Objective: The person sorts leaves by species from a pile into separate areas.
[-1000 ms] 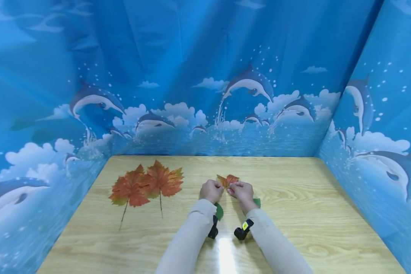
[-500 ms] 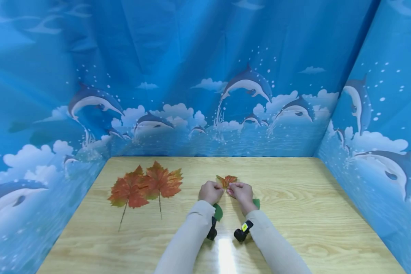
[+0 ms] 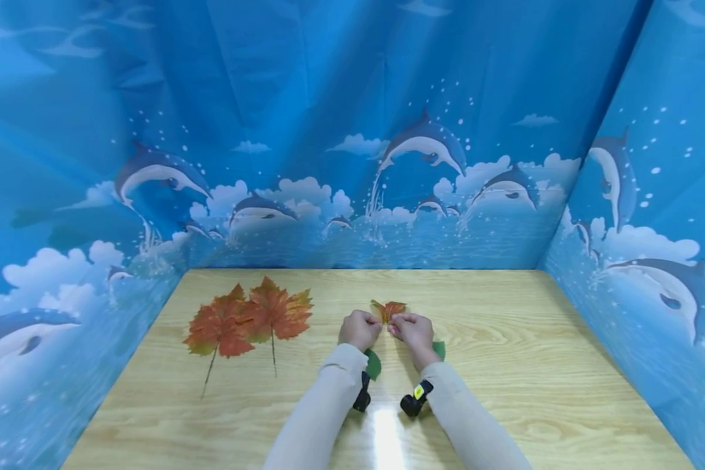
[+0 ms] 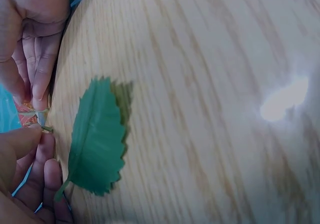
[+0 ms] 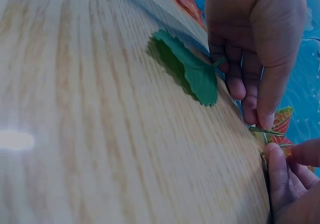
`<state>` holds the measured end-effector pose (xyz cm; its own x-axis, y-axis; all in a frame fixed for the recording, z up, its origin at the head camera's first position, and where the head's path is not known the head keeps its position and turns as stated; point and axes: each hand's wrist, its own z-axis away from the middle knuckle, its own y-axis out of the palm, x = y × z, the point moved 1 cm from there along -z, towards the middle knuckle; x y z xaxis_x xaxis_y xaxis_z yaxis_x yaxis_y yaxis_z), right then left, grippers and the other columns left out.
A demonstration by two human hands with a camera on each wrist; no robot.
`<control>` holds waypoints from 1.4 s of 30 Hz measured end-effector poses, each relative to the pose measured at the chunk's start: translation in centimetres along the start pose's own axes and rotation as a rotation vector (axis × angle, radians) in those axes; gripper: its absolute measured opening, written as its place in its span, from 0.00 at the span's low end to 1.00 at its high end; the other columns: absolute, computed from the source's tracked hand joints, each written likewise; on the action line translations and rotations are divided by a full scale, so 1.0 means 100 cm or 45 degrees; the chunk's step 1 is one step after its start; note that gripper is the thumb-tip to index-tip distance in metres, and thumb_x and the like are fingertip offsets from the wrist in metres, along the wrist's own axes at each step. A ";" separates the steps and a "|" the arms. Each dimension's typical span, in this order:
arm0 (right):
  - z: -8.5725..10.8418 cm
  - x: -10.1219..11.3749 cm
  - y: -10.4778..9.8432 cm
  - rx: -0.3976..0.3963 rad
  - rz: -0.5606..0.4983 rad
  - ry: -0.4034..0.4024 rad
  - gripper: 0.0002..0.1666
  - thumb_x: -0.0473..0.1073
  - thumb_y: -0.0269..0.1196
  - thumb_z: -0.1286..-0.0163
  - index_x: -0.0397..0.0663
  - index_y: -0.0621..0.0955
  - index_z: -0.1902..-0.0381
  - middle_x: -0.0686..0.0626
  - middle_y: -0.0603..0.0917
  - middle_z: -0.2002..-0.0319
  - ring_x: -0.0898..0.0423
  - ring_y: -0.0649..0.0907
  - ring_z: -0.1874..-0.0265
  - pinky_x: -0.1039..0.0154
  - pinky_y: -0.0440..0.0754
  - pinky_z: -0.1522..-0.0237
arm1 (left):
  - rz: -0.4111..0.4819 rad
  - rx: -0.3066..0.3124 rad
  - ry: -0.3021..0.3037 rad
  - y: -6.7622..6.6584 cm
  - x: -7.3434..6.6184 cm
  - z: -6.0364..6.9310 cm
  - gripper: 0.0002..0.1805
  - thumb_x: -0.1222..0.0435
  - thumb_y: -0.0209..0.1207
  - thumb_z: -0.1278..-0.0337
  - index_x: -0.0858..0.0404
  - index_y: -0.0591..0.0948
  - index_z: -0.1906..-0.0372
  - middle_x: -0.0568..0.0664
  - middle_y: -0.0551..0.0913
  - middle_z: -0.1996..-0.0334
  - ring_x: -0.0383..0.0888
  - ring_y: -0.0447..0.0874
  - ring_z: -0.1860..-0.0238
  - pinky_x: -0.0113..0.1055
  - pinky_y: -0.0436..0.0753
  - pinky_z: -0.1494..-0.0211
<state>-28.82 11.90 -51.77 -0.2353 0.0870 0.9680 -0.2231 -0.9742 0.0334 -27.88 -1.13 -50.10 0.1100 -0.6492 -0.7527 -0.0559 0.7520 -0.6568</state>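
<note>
Near the table's middle, my left hand [image 3: 358,329] and right hand [image 3: 414,334] meet at a small orange-red artificial leaf [image 3: 393,309]. My left thumb and fingers pinch its thin green stem [image 5: 267,131]. Right thumb and fingertips pinch the leaf close beside that point; the fingers cover part of it. Below my left wrist lies a green serrated leaf [image 4: 97,139] with a short stem, flat on the table. Another green leaf [image 3: 439,350] shows partly from behind my right wrist.
Two large orange-red maple leaves [image 3: 220,323] [image 3: 279,307] with thin dark stems overlap on the left of the wooden table [image 3: 505,365]. Blue dolphin-print curtains [image 3: 329,130] stand behind the table and along its sides. Each wrist wears a small black camera [image 3: 416,398].
The small orange leaf's lobes have drawn slightly closer together between my fingers. Both hands otherwise stay in nearly the same place; the whole view has shifted slightly.
</note>
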 end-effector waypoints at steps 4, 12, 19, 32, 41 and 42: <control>0.001 0.000 0.001 -0.004 0.002 0.000 0.10 0.29 0.59 0.34 0.25 0.80 0.57 0.41 0.86 0.71 0.61 0.84 0.76 0.70 0.83 0.67 | 0.037 0.006 0.008 -0.002 0.002 0.000 0.03 0.62 0.67 0.47 0.56 0.88 0.70 0.45 0.86 0.72 0.42 0.82 0.71 0.38 0.80 0.65; 0.001 -0.001 0.001 0.014 0.023 0.000 0.11 0.31 0.60 0.34 0.26 0.80 0.56 0.42 0.86 0.70 0.61 0.85 0.75 0.70 0.83 0.67 | 0.129 0.009 0.008 -0.008 0.006 -0.004 0.03 0.64 0.67 0.46 0.58 0.88 0.70 0.46 0.87 0.71 0.40 0.81 0.71 0.34 0.78 0.67; 0.000 -0.002 0.000 0.019 0.075 0.021 0.12 0.33 0.60 0.33 0.28 0.81 0.55 0.41 0.86 0.67 0.60 0.85 0.73 0.68 0.83 0.65 | 0.121 0.179 0.117 -0.028 0.013 -0.007 0.05 0.65 0.65 0.44 0.62 0.87 0.65 0.49 0.86 0.70 0.44 0.82 0.67 0.37 0.81 0.62; -0.002 0.001 -0.001 -0.004 0.118 -0.003 0.10 0.33 0.64 0.36 0.30 0.82 0.59 0.46 0.85 0.74 0.62 0.84 0.78 0.71 0.83 0.70 | -0.088 0.506 0.288 -0.051 0.030 -0.009 0.03 0.66 0.67 0.47 0.62 0.88 0.67 0.47 0.87 0.71 0.38 0.81 0.69 0.32 0.79 0.65; -0.002 0.001 0.001 -0.023 0.127 -0.014 0.09 0.34 0.64 0.36 0.31 0.82 0.61 0.46 0.85 0.73 0.62 0.84 0.79 0.70 0.83 0.71 | -0.105 0.486 0.253 -0.050 0.031 -0.005 0.03 0.67 0.68 0.48 0.63 0.88 0.69 0.45 0.86 0.75 0.36 0.78 0.73 0.30 0.76 0.68; -0.002 0.002 0.001 -0.023 0.127 -0.016 0.09 0.33 0.64 0.36 0.31 0.82 0.61 0.46 0.85 0.73 0.62 0.84 0.79 0.70 0.83 0.71 | -0.101 0.485 0.261 -0.051 0.032 -0.005 0.03 0.67 0.68 0.48 0.63 0.87 0.69 0.45 0.86 0.75 0.36 0.78 0.73 0.30 0.77 0.68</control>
<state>-29.03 11.86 -51.65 -0.2455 -0.0128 0.9693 -0.2165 -0.9739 -0.0677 -27.75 -7.05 -49.19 -0.1019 -0.6869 -0.7196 0.3190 0.6626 -0.6777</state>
